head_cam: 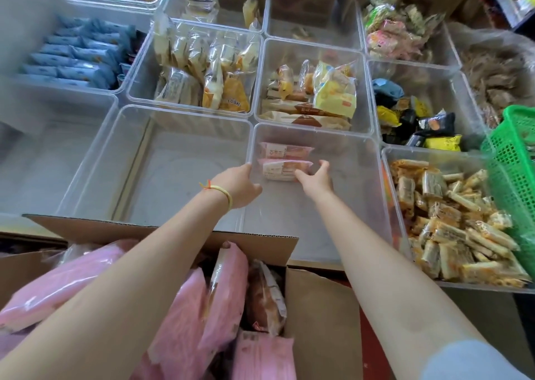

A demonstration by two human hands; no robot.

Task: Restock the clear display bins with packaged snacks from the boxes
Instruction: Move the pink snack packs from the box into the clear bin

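- Near left: open cardboard box (162,236) full of pink snack packs (185,319).
- Left hand (238,187): fingers curled over left wall of clear bin (359,177); grip hidden.
- Bin centre: two pink packs (285,151), far end.
- Right hand (314,175): fingers spread, touching nearer pack.
- Far right: green basket (512,159).
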